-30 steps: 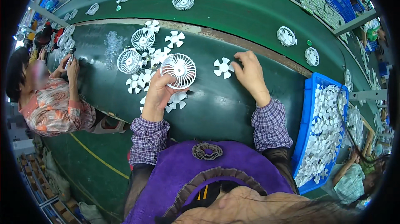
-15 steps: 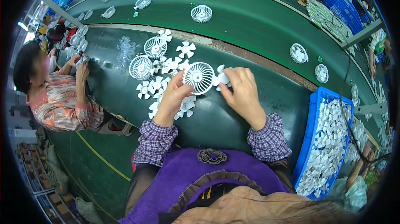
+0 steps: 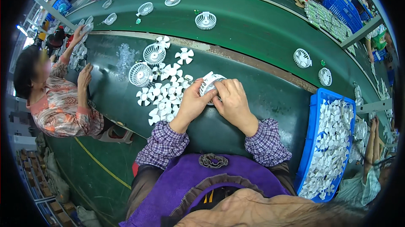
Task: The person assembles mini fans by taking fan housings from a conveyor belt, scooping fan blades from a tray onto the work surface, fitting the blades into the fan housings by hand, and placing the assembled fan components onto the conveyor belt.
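Note:
My left hand (image 3: 192,106) grips a white round fan guard (image 3: 207,84), thumb and fingers on its left rim. The guard is tilted, its slatted side partly turned left. My right hand (image 3: 235,103) is closed over the guard's right side, fingertips pressed against it; the white fan blade seen there earlier is hidden by hand and guard. Left of my hands lies a loose pile of white fan blades (image 3: 171,88) on the dark green worktable (image 3: 265,100). Two more white fan guards, one near (image 3: 140,74) and one farther (image 3: 154,54), rest beside the pile.
A blue bin (image 3: 312,130) full of white fan blades stands at the right. Beyond the table, a green conveyor belt (image 3: 249,28) carries several fan guards. Small clear plastic pieces (image 3: 125,58) lie at the table's far left. A co-worker (image 3: 63,96) sits to the left.
My right hand has brought the fan blade left to the guard, where it is now hidden. My left hand has tilted the guard and moved slightly right. The co-worker's arm reaches farther out.

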Motion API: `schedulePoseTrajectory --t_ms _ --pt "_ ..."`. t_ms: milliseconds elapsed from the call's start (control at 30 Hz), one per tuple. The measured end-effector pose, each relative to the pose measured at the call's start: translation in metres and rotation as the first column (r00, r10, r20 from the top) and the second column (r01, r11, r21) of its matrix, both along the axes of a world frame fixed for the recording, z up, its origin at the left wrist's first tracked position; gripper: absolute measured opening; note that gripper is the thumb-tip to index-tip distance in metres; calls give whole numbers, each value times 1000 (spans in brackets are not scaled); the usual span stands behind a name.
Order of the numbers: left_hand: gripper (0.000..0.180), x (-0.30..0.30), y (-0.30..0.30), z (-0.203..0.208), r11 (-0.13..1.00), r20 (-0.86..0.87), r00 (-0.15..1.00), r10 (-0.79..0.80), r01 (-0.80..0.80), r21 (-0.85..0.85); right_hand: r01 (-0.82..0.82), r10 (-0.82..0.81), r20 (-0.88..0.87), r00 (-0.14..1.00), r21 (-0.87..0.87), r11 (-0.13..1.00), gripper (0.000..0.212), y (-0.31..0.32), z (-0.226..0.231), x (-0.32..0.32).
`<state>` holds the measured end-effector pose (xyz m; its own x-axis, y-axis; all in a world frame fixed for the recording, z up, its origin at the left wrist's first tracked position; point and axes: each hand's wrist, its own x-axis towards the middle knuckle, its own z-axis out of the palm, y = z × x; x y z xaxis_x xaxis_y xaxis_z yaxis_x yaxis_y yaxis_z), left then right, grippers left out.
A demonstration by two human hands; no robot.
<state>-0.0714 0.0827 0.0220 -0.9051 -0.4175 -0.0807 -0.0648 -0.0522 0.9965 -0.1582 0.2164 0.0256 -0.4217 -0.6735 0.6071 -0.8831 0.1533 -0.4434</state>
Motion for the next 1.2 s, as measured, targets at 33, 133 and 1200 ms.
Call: schedulePoseTrajectory --t_ms 33,133,1200 --pt "29 1 -1 -4 998 20 1000 19 -17 -68 -13 13 20 1000 6 1000 41 0 1 0" --pt "30 4 -3 -4 1000 -26 1000 15 -15 -4 -51 73 145 987 -152 987 40 11 0 -3" --pt "51 -248 -118 -53 969 339 908 246 -219 -116 565 -506 442 741 -5 825 13 63 -88 -104"
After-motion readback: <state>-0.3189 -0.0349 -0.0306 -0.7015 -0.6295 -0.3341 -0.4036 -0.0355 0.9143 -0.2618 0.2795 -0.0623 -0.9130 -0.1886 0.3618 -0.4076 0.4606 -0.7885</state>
